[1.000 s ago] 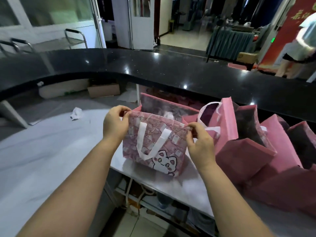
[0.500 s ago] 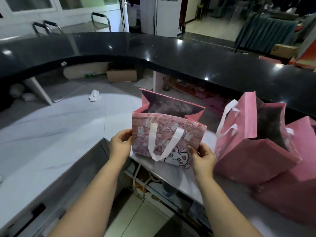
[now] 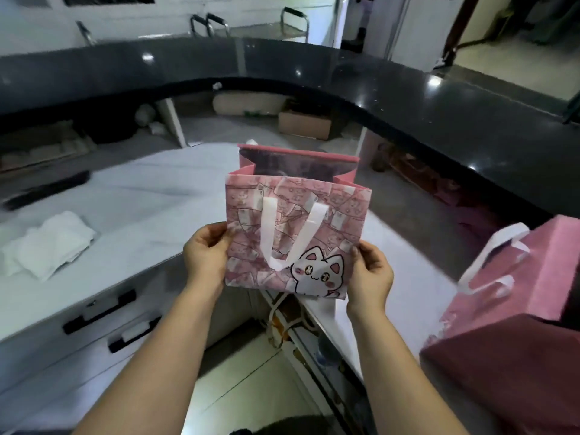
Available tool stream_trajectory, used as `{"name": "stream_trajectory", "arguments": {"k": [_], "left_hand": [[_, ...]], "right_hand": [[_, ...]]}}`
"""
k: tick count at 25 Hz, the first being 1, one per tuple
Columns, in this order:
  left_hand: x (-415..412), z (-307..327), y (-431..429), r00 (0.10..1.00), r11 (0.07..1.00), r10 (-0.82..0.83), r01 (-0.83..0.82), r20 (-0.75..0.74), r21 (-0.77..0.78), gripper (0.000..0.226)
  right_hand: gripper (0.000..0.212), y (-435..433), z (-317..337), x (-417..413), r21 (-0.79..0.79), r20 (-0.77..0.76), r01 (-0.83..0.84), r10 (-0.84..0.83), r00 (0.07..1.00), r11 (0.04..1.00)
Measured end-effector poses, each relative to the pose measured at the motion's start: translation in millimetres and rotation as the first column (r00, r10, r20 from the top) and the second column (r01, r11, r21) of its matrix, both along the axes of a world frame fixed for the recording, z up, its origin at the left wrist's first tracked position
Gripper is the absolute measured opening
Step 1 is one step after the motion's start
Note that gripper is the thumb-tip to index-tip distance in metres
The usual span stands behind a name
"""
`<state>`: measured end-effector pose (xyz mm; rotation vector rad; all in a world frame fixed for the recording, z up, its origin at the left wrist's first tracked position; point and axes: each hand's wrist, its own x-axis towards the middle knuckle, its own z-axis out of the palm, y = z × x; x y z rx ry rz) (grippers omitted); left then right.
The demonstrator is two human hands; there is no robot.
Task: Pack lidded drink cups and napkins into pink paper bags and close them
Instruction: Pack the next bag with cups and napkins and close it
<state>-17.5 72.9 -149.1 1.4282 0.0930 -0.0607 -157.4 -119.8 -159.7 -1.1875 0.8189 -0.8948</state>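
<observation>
A pink paper bag (image 3: 295,237) printed with a white cat is held upright above the near corner of the table (image 3: 150,196), mouth open and facing up. It is gripped at its lower side edges, the left hand (image 3: 205,257) and right hand (image 3: 370,271) equally near, its width spanning between them.

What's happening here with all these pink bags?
A person is holding a pink cat-print bag by its lower sides, left hand on one edge and right hand on the other. Its top is open; what is inside cannot be seen. Another pink bag stands to the right, and white napkins lie on the counter.
</observation>
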Motion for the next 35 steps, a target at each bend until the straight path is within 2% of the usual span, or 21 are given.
{"name": "stream_trajectory", "arguments": {"k": [4, 9, 12, 18, 24, 26, 29, 32, 35], "left_hand": [[-2.5, 2.9, 76.7, 0.971, 0.971, 0.24, -0.24, 0.009, -0.013, 0.012], [6.5, -3.2, 149.1, 0.913, 0.913, 0.407, -0.406, -0.017, 0.024, 0.01], [37.7, -5.3, 186.0, 0.883, 0.883, 0.468, -0.469, 0.022, 0.035, 0.014], [135.6, 9.5, 236.5, 0.896, 0.898, 0.44, -0.441, 0.05, 0.001, 0.012], [257.6, 17.0, 249.8, 0.936, 0.939, 0.336, -0.341, 0.104, 0.034, 0.018], [284.0, 8.5, 247.9, 0.944, 0.944, 0.324, -0.327, 0.07, 0.048, 0.02], [304.0, -11.1, 247.0, 0.937, 0.932, 0.349, -0.347, -0.003, 0.11, 0.019], [301.9, -26.6, 246.9, 0.949, 0.929, 0.315, -0.307, -0.008, 0.209, 0.021], [298.2, -22.0, 248.4, 0.962, 0.93, 0.271, -0.263, 0.003, 0.256, 0.021]], "right_hand": [[0.034, 44.3, 6.0, 48.3, 0.028, 0.007, -0.271, 0.271, 0.963, 0.962], [0.026, 102.2, 0.6, 100.8, 0.076, 0.003, -0.442, 0.443, 0.897, 0.894], [0.026, 131.5, 3.4, 150.7, 0.041, 0.0, -0.5, 0.5, 0.866, 0.865], [0.026, 176.3, 25.2, 254.0, -0.053, 0.01, -0.545, 0.547, 0.837, 0.837], [0.029, 191.7, 38.7, 376.6, -0.062, -0.019, -0.44, 0.44, 0.898, 0.896], [0.029, 189.9, 35.9, 409.0, -0.054, -0.041, -0.431, 0.43, 0.902, 0.901], [0.03, 185.0, 20.8, 441.6, -0.026, -0.099, -0.47, 0.466, 0.879, 0.882], [0.029, 177.8, 5.0, 453.3, -0.001, -0.15, -0.532, 0.526, 0.837, 0.847], [0.025, 167.0, 10.8, 457.0, -0.081, -0.11, -0.579, 0.57, 0.814, 0.811]]}}
